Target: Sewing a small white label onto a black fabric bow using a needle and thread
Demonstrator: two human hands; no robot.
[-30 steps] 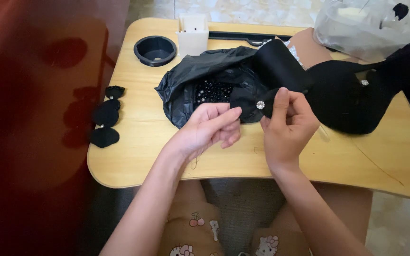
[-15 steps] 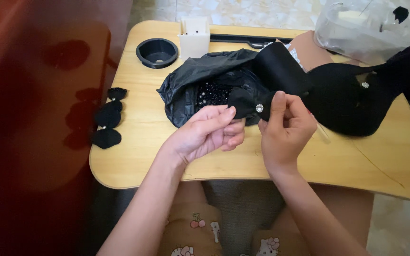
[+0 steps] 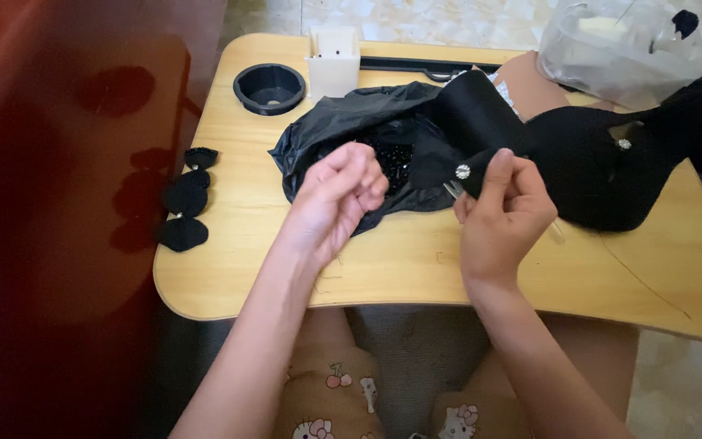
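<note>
My right hand (image 3: 504, 211) pinches the edge of a long black fabric piece (image 3: 578, 154) just below a small sparkling silver stud (image 3: 462, 171); a thin pale tool pokes out under the fingers. A second stud (image 3: 624, 144) sits further right on the fabric. My left hand (image 3: 336, 195) hovers with fingers curled together over a crumpled black plastic bag (image 3: 343, 130) holding several small dark beads (image 3: 392, 154); whether it pinches something I cannot tell. Everything rests on a small light wooden lap table (image 3: 416, 260).
A round black cup holder (image 3: 269, 87) and a white slotted box (image 3: 333, 58) stand at the table's back left. Three black fabric petals (image 3: 183, 199) lie on the left edge. A clear plastic bag (image 3: 623, 45) sits at the back right. A dark red surface (image 3: 58, 203) borders the left.
My left hand has drawn back from the fabric and stud toward the black bag, fingers curling together. My right hand keeps its hold on the fabric.
</note>
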